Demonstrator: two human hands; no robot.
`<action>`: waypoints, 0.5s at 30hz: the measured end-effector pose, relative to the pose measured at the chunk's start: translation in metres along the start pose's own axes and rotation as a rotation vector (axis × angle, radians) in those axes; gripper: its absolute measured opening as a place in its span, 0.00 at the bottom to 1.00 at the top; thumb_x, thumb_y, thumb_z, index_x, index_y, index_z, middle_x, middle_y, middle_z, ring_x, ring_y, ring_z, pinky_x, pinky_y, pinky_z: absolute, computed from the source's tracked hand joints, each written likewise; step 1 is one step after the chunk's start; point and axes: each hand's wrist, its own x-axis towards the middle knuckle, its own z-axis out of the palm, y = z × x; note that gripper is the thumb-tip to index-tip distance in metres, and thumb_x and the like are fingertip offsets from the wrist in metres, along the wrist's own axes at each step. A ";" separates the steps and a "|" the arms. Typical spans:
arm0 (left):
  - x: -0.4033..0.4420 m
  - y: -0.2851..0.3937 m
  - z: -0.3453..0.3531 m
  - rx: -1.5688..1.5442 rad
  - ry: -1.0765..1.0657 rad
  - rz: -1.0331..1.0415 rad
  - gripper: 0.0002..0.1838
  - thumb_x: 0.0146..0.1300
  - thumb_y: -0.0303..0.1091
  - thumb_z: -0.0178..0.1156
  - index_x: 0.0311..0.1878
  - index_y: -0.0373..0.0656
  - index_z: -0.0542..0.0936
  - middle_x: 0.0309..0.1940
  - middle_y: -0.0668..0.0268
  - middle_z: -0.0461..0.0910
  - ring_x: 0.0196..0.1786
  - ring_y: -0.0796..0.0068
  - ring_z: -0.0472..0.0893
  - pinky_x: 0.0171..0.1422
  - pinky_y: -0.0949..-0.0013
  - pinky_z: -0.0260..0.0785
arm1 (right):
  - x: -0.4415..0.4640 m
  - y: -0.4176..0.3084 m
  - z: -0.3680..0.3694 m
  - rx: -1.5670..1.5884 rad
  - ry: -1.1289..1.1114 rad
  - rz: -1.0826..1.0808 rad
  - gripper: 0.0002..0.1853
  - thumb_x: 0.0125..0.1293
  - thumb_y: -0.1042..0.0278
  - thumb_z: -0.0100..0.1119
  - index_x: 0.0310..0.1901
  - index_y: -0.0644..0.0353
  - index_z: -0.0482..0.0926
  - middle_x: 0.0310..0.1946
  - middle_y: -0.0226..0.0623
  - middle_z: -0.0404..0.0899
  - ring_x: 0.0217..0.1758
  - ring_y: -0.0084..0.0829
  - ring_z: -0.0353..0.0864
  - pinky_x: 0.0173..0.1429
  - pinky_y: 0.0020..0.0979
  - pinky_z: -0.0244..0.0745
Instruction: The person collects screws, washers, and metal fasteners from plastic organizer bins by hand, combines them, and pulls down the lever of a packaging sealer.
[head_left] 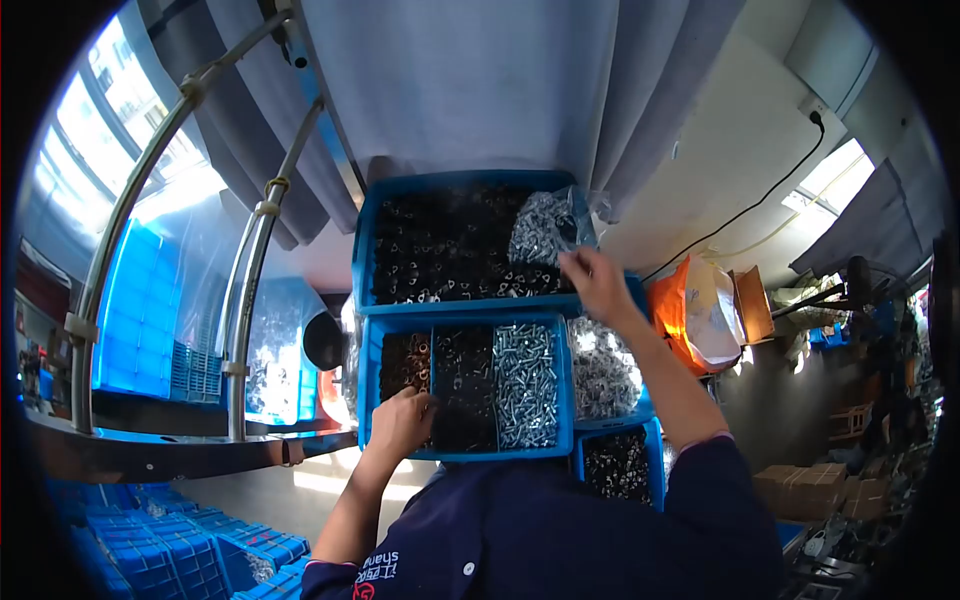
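My left hand [402, 422] is over the front blue divided bin [470, 455], at the left and middle compartments. Its fingers are curled together, and whatever they hold is hidden. Copper-coloured rings [418, 362] lie in the left compartment, small dark parts [464, 400] in the middle one, and silver screws [525, 385] in the right one. My right hand [597, 280] is closed at the lower edge of a clear plastic bag [541, 226] of small silver parts. I cannot make out what its fingers grip. That bag rests on black parts [450, 240] in the rear blue bin [480, 309].
To the right are a bin of bagged silver parts [603, 375] and a small blue bin of dark parts [618, 465]. An orange bag [672, 312] stands farther right. A metal rail frame [262, 250] rises at the left, with stacked blue crates [160, 540] below.
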 end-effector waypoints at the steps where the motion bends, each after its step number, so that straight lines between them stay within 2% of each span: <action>1: -0.001 0.001 -0.001 0.027 -0.017 0.001 0.07 0.57 0.34 0.63 0.38 0.47 0.85 0.31 0.61 0.79 0.36 0.57 0.81 0.39 0.59 0.74 | 0.024 0.003 -0.007 -0.158 0.013 -0.002 0.19 0.66 0.52 0.57 0.34 0.64 0.80 0.25 0.40 0.79 0.30 0.36 0.79 0.35 0.37 0.71; 2: -0.001 0.001 0.001 0.051 0.031 0.059 0.04 0.58 0.34 0.63 0.36 0.51 0.84 0.28 0.63 0.77 0.33 0.58 0.82 0.34 0.59 0.74 | 0.045 0.006 -0.012 -0.315 0.025 -0.005 0.19 0.65 0.52 0.58 0.36 0.63 0.81 0.28 0.45 0.82 0.34 0.42 0.82 0.38 0.40 0.73; 5: -0.004 0.003 0.003 0.106 0.029 0.039 0.03 0.58 0.33 0.62 0.35 0.50 0.83 0.28 0.63 0.77 0.32 0.58 0.81 0.34 0.58 0.73 | 0.099 0.054 0.005 -0.663 -0.161 0.011 0.19 0.61 0.50 0.61 0.38 0.60 0.83 0.33 0.50 0.82 0.40 0.50 0.82 0.45 0.45 0.74; 8: -0.009 0.001 0.008 0.065 0.124 0.084 0.03 0.59 0.31 0.61 0.34 0.45 0.78 0.28 0.62 0.77 0.31 0.55 0.81 0.32 0.57 0.73 | 0.114 0.056 0.023 -0.618 -0.241 -0.059 0.18 0.60 0.51 0.62 0.37 0.60 0.83 0.35 0.47 0.83 0.43 0.50 0.82 0.47 0.48 0.76; 11: -0.014 0.003 0.007 0.018 0.161 0.057 0.04 0.59 0.31 0.60 0.33 0.43 0.75 0.28 0.61 0.77 0.31 0.54 0.80 0.32 0.57 0.73 | 0.115 0.061 0.033 -0.462 -0.143 -0.071 0.23 0.59 0.46 0.63 0.35 0.63 0.83 0.33 0.52 0.82 0.42 0.53 0.81 0.48 0.48 0.75; 14: -0.020 0.004 0.006 0.013 0.170 0.033 0.04 0.59 0.31 0.60 0.33 0.43 0.76 0.28 0.61 0.77 0.31 0.54 0.80 0.32 0.57 0.73 | 0.123 0.054 0.033 -0.472 -0.229 0.065 0.23 0.58 0.45 0.63 0.34 0.63 0.84 0.33 0.53 0.82 0.42 0.54 0.81 0.48 0.48 0.74; 15: -0.020 0.005 0.006 0.004 0.175 0.033 0.04 0.59 0.31 0.60 0.33 0.43 0.76 0.28 0.61 0.78 0.31 0.54 0.80 0.32 0.57 0.73 | 0.125 0.056 0.034 -0.473 -0.222 0.046 0.23 0.58 0.46 0.63 0.34 0.64 0.83 0.33 0.53 0.82 0.41 0.54 0.81 0.47 0.48 0.74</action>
